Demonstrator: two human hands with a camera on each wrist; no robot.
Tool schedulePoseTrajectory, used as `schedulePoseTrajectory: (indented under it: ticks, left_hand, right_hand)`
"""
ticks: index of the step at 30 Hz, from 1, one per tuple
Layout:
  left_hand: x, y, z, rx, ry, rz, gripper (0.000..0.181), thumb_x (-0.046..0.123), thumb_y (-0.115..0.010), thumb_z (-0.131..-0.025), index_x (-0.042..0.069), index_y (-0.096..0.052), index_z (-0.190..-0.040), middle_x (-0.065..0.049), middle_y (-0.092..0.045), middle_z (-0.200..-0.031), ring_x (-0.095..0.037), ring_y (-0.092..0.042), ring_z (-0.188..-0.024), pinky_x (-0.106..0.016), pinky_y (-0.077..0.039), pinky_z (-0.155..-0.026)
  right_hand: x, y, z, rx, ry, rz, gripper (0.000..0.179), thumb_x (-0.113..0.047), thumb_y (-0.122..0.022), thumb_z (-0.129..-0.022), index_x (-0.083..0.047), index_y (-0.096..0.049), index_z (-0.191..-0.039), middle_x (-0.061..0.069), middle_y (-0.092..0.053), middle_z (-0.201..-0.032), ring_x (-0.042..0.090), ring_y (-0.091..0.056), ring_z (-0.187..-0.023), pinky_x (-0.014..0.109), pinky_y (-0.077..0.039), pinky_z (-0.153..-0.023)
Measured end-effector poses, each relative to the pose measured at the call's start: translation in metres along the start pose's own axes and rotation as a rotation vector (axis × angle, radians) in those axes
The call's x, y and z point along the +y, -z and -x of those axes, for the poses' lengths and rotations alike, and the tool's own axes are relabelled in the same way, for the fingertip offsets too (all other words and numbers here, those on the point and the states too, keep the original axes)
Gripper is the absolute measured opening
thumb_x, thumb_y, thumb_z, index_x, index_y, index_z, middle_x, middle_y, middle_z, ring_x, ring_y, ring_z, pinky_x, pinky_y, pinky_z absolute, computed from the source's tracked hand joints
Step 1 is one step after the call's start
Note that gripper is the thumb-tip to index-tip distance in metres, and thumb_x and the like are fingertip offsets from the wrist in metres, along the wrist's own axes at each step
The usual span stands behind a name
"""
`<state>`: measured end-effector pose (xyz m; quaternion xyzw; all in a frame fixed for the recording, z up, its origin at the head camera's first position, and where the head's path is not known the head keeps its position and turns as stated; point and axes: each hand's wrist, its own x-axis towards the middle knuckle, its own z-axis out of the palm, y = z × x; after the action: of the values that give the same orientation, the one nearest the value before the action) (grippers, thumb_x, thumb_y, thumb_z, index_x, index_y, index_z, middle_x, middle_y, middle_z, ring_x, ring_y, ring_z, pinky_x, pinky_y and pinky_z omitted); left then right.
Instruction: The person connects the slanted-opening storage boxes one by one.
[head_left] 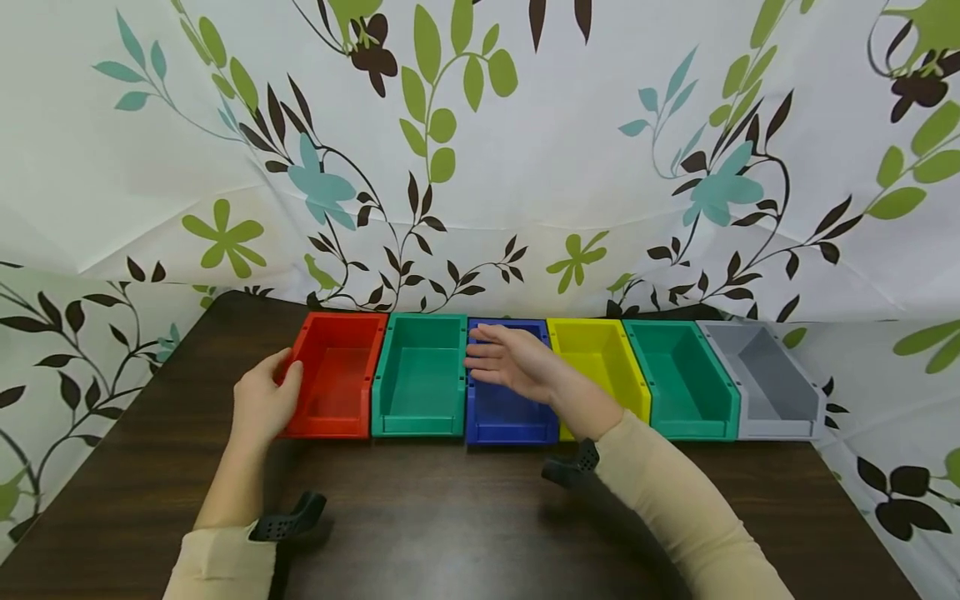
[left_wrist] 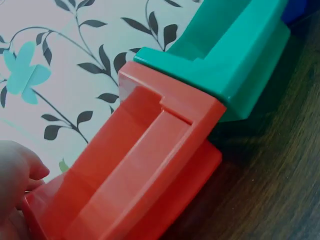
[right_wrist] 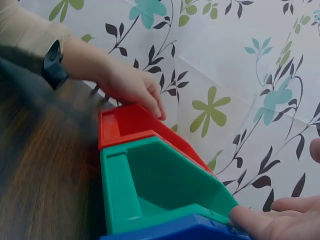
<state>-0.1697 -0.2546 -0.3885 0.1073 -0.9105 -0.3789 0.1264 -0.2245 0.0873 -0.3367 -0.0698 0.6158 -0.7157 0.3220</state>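
Note:
My left hand [head_left: 262, 396] rests against the left side of the red bin [head_left: 332, 421], its thumb and fingers at the side rim. In the left wrist view, part of that hand [left_wrist: 17, 185] shows beside the red bin [left_wrist: 150, 165]. Over the blue bin [head_left: 512, 433] hovers my right hand [head_left: 513, 362], fingers extended leftward and holding nothing. A green bin [head_left: 417, 425] stands between the red and blue ones. In the right wrist view, the right hand's fingertips [right_wrist: 250, 220] overlap the green bin's edge; contact cannot be told.
Right of the blue bin, a yellow bin [head_left: 600, 367], a second green bin [head_left: 693, 429] and a grey bin [head_left: 780, 429] continue the row. They stand on a dark wooden table [head_left: 420, 517] before a leaf-patterned cloth [head_left: 525, 200]. A black strap [head_left: 288, 521] sits on the left wrist.

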Motion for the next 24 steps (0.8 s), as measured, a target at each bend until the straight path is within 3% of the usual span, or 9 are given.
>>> schedulePoseTrajectory:
  ticks: [5,11,17,22,24]
  left_hand:
    - [-0.009,0.003,0.002,0.016,0.019,0.069,0.046,0.021,-0.038,-0.099,-0.004,-0.047,-0.136,-0.03,-0.053,-0.13,-0.042,-0.053,-0.111,-0.056,-0.046,-0.092]
    - [-0.015,0.011,0.0,0.013,0.029,0.089,0.047,0.02,-0.034,-0.099,-0.002,-0.044,-0.138,-0.03,-0.049,-0.134,-0.042,-0.052,-0.114,-0.058,-0.044,-0.093]
    - [-0.019,0.013,-0.003,-0.005,0.044,0.099,0.047,0.021,-0.034,-0.099,0.0,-0.044,-0.139,-0.028,-0.049,-0.135,-0.039,-0.052,-0.111,-0.055,-0.046,-0.09]
    - [-0.02,0.013,-0.004,-0.036,0.072,0.131,0.047,0.024,-0.035,-0.1,0.003,-0.043,-0.141,-0.026,-0.048,-0.138,-0.037,-0.052,-0.109,-0.054,-0.049,-0.089]
    - [-0.021,0.013,-0.003,-0.047,0.088,0.145,0.048,0.025,-0.035,-0.1,0.004,-0.042,-0.142,-0.026,-0.047,-0.139,-0.036,-0.052,-0.108,-0.054,-0.05,-0.087]
  right_hand:
    - [-0.004,-0.006,-0.003,-0.002,-0.022,-0.014,0.059,-0.031,-0.038,-0.102,-0.003,-0.019,-0.15,0.027,-0.023,-0.152,0.038,-0.033,-0.138,0.045,-0.032,-0.11]
    - [-0.007,-0.011,-0.015,0.037,-0.06,0.033,0.056,-0.029,-0.041,-0.101,-0.002,-0.026,-0.148,0.027,-0.033,-0.148,0.036,-0.042,-0.133,0.042,-0.04,-0.105]
    - [-0.013,-0.013,-0.037,0.129,-0.094,0.365,0.049,-0.021,-0.057,-0.095,0.005,-0.046,-0.135,0.025,-0.059,-0.125,0.032,-0.062,-0.112,0.035,-0.056,-0.083]
    - [-0.017,-0.022,-0.054,0.185,-0.086,0.655,0.05,-0.014,-0.065,-0.088,0.01,-0.05,-0.129,0.024,-0.067,-0.109,0.03,-0.07,-0.09,0.031,-0.059,-0.069]
    - [-0.016,-0.028,-0.06,0.22,-0.077,0.755,0.032,-0.011,-0.067,-0.086,0.012,-0.06,-0.107,0.026,-0.069,-0.097,0.027,-0.071,-0.076,0.03,-0.059,-0.063]
